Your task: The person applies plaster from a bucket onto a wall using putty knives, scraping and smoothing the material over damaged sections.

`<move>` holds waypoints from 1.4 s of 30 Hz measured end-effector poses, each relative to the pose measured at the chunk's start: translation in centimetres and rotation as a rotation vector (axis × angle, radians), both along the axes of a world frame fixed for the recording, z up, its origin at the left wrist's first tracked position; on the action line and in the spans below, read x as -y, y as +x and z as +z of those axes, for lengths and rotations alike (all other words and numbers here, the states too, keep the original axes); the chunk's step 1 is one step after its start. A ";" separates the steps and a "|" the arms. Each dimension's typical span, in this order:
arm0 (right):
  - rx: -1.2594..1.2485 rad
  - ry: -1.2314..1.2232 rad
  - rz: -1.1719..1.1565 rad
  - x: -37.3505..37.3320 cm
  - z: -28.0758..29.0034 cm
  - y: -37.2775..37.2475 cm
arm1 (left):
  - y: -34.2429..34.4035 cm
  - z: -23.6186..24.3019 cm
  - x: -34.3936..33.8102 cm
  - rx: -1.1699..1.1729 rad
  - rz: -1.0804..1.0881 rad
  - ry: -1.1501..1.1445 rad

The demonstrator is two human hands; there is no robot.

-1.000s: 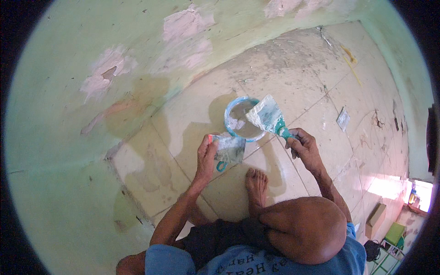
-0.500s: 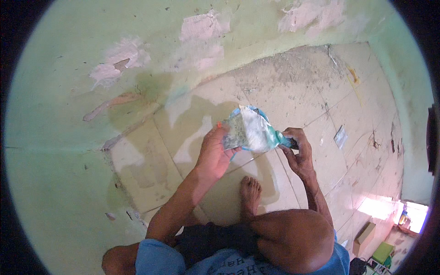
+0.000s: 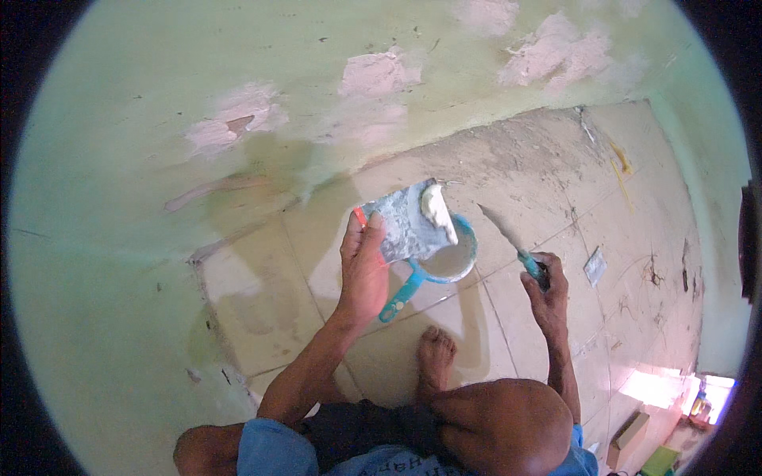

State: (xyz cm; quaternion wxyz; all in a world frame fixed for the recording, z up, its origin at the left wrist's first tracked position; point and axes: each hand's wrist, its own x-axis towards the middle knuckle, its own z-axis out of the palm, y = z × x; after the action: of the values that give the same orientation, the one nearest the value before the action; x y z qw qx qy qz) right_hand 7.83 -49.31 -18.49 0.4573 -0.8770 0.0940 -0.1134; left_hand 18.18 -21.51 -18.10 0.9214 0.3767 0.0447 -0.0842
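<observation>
My left hand [image 3: 363, 270] grips a flat grey metal plate [image 3: 401, 224] with an orange bit at its edge, thumb on top. A lump of white putty [image 3: 436, 209] lies along the plate's far right edge. Below the plate, partly hidden by it, a blue dipper [image 3: 400, 300] with a long handle stands on the floor, pale residue inside. My right hand [image 3: 549, 292] is closed round the teal handle of a putty knife [image 3: 506, 231]. Its blade points up and left, apart from the plate and dipper.
The green wall [image 3: 103, 198] has several pale putty patches [image 3: 381, 73]. Grey dust and debris [image 3: 508, 147] line the tiled floor [image 3: 262, 317] along the wall. A small packet [image 3: 594, 266] lies to the right. My bare foot [image 3: 436, 357] is near the dipper; a cardboard box [image 3: 628, 441] sits at lower right.
The putty knife has come off the plate and moved right and down with my right hand. The putty now sits as a lump at the plate's edge, and the dipper shows more.
</observation>
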 end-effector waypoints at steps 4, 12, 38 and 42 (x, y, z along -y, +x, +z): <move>-0.276 0.441 -0.041 -2.1 5.1 -1.3 | 0.8 -1.3 -1.1 0.099 0.072 0.258; -0.466 0.654 0.108 -4.6 8.1 0.3 | -0.5 -0.5 0.1 0.423 0.163 0.649; -0.155 -0.264 0.778 -19.2 13.5 17.4 | -8.3 15.3 -18.5 0.938 -0.458 1.758; -0.285 -0.168 0.837 -22.2 14.8 19.0 | -10.0 14.1 -19.1 0.904 -0.315 1.667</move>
State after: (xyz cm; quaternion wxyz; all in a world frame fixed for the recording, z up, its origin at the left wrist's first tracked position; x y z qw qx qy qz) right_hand 26.88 -27.11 -3.66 0.3735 -0.8805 -0.2164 0.1959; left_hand 8.23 -2.37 -3.99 0.2660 0.9092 -0.3203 0.0051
